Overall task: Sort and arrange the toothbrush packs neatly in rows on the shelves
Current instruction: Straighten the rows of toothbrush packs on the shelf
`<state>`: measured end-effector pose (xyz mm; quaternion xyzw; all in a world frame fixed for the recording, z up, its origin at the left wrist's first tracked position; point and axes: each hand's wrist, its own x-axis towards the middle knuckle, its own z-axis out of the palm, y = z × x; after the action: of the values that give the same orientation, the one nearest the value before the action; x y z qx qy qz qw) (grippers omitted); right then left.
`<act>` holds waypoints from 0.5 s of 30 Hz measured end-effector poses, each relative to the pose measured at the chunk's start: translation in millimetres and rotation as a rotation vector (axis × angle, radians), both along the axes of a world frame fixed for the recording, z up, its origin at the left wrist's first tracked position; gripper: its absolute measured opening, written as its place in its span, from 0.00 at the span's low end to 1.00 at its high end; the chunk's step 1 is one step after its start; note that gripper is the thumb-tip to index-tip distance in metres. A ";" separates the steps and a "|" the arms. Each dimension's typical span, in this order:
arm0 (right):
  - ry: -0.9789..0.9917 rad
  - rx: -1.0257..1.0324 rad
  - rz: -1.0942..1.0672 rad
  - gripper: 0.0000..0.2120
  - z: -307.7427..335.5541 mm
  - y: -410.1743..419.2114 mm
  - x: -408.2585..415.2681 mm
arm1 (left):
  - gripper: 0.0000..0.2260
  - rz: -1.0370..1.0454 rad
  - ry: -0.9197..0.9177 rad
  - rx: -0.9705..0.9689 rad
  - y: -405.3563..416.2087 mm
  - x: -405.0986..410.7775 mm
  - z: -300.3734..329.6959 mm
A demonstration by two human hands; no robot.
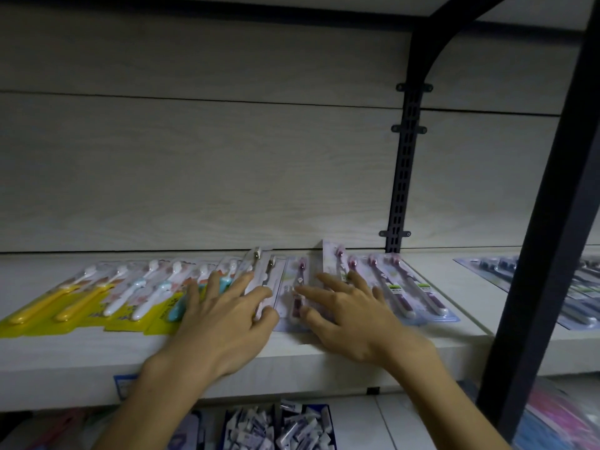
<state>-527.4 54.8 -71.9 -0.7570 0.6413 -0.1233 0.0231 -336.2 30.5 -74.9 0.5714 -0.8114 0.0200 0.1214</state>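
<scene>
1. Shelf [357,349] runs across the lower middle of the frame, pale wood-look board. Toothbrush packs lie flat on it in a single row, heads toward the back wall, likely so each brush shows face-up to a shopper.
2. Lower left: yellow-backed packs [65,306] with yellow, white and blue handles, edges overlapping like tiles. Overlap looks like a space-saver, though the front edges are not quite level.
3. Centre: left hand [224,323] lies palm-down, fingers spread and nearly straight, pressing on a clear pack [264,280] with brown-headed brushes. That pack sits tilted across its neighbours, so the flat press reads as sliding it square, not lifting it. Nothing is gripped.
4. Just right of it: right hand [350,323], also spread and flat, fingertips resting on a pale pack [297,287] holding a maroon brush. No curl round an edge that I can see; some blur on the wrist.
5. Right of centre: a wider four-brush pack [406,287], maroon handles, lying straight, just beside the right hand.
6. Far right, beyond the black upright [552,222]: dark packs [584,287], blurred.
7. Bottom of frame: a lower level holds bins of small white items [276,430], too blurred to name.
8. Judgement: the middle of the row is unsettled; the two ends look placed.
</scene>
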 end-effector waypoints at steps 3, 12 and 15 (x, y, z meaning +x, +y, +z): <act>-0.004 -0.064 -0.011 0.24 -2.2 1.0 -13.4 | 0.22 -0.060 0.016 -0.039 5.6 -8.7 2.6; -0.067 -0.137 -0.035 0.27 -8.3 10.8 -44.7 | 0.19 -0.309 0.072 -0.039 14.2 -61.2 3.1; -0.047 -0.130 -0.079 0.27 -9.7 13.4 -52.0 | 0.18 -0.371 0.104 -0.009 12.3 -70.0 1.4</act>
<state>-579.3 68.2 -81.7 -0.7278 0.6607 -0.1832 -0.0158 -406.2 42.8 -73.5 0.4115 -0.8954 -0.0287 0.1674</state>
